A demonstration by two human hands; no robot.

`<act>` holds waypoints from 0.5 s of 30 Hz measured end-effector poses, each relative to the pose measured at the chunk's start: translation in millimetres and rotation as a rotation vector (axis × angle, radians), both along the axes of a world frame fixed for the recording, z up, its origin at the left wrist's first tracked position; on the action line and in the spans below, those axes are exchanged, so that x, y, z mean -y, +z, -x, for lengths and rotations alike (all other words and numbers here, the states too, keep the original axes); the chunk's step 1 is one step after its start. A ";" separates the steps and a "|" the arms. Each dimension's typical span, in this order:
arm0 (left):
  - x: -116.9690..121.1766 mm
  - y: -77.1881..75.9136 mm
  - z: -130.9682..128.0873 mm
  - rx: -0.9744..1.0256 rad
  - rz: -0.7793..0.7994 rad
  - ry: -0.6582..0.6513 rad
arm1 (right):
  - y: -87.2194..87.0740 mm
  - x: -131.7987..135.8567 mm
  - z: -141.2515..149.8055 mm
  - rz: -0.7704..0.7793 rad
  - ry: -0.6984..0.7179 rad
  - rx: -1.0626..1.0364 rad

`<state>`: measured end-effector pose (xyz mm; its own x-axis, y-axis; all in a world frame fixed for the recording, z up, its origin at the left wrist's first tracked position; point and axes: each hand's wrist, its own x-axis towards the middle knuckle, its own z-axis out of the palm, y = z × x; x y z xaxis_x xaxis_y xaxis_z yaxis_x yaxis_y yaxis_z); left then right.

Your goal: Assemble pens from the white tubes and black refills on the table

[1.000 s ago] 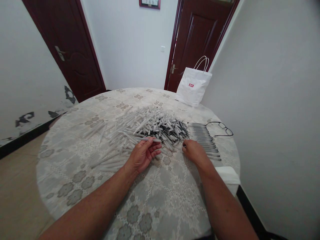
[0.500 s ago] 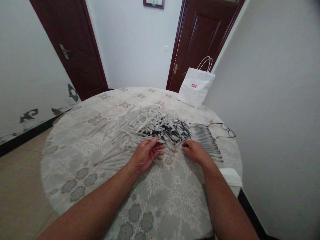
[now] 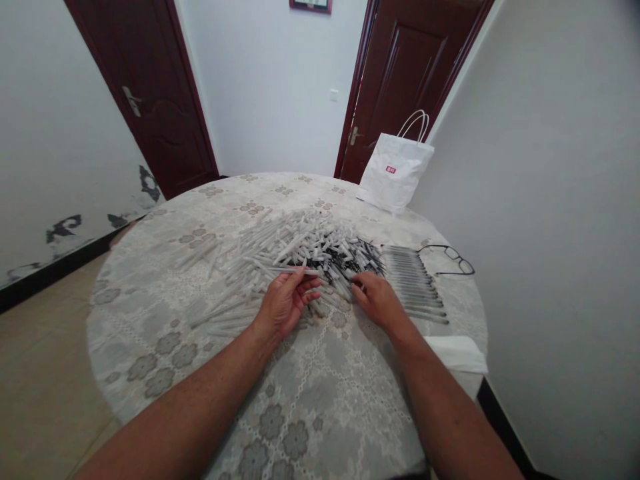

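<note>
My left hand (image 3: 284, 303) pinches a clear pen barrel (image 3: 313, 272) between thumb and forefinger, its other fingers loosely curled. The barrel lies nearly level, just over the near side of the heap. At the heap's front right edge is my right hand (image 3: 379, 299), fingers bent together; whatever they hold is hidden. Loose pen barrels (image 3: 240, 270) spread to the left, small whitish pen caps (image 3: 313, 233) are piled at the back, and thin black pen refills (image 3: 343, 261) lie on the right. Beyond my right hand, pens (image 3: 413, 283) lie side by side in a neat row.
A patterned cloth covers the round table (image 3: 330, 393). Black-framed glasses (image 3: 453, 260) rest by the row of pens. A white paper bag (image 3: 397, 175) stands at the back right, and a folded white cloth or tissue (image 3: 457, 355) lies at the right edge.
My right hand has moved left, from beside the row of pens to the black refills. My left hand, still holding the barrel, has shifted slightly left and away from me.
</note>
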<state>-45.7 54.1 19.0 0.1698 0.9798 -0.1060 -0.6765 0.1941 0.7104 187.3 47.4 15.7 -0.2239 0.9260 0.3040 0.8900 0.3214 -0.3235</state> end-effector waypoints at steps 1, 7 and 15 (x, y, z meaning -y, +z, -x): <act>-0.6 0.2 0.5 0.001 -0.001 0.016 | -1.8 -0.4 7.1 -0.039 0.008 0.009; -3.9 -3.6 1.9 0.013 -0.019 0.040 | -9.0 -4.0 47.6 -0.079 0.035 0.203; -0.8 -0.3 -0.6 0.003 -0.011 0.030 | -14.9 -12.1 55.4 -0.047 -0.115 0.382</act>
<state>-45.2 54.9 18.7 0.1406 0.9855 -0.0946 -0.6844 0.1658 0.7100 131.9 59.6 0.9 -0.2245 0.9387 0.2616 0.9744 0.2191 0.0501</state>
